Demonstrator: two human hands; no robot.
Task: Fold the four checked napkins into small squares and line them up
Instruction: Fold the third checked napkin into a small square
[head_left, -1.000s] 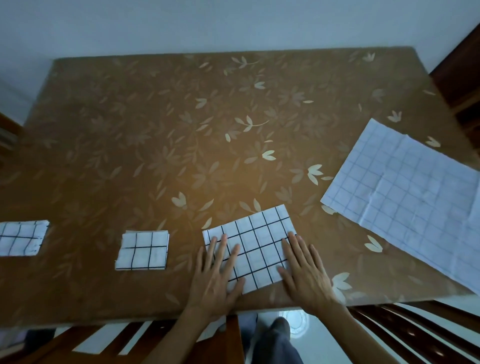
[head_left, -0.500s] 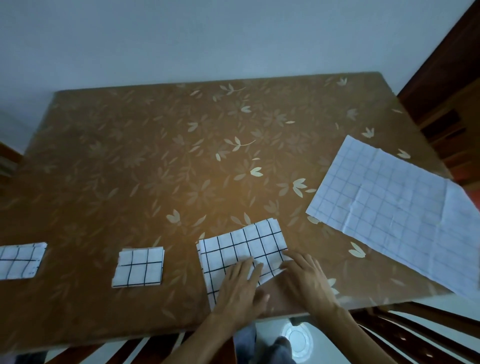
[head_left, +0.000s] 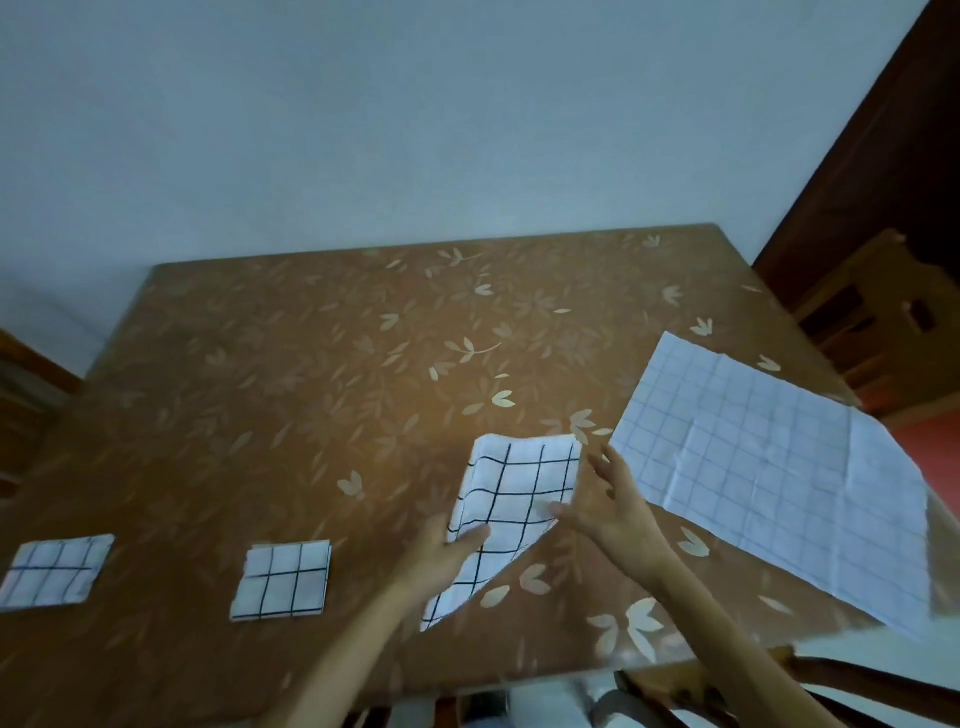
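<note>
From the head view, two napkins are already sitting as small squares along the near edge of the table: the far-left square and the second square, well apart. The third napkin, bold black checks, is hanging half-folded just above the tabletop, its lower corner drooping. The left hand is pinching its lower left edge under the thumb. The right hand is spreading its fingers straight, only the thumb touching the cloth's right edge. The fourth napkin, faint-checked, is lying unfolded at right, overhanging the near edge. I'm judging it roughly halfway.
</note>
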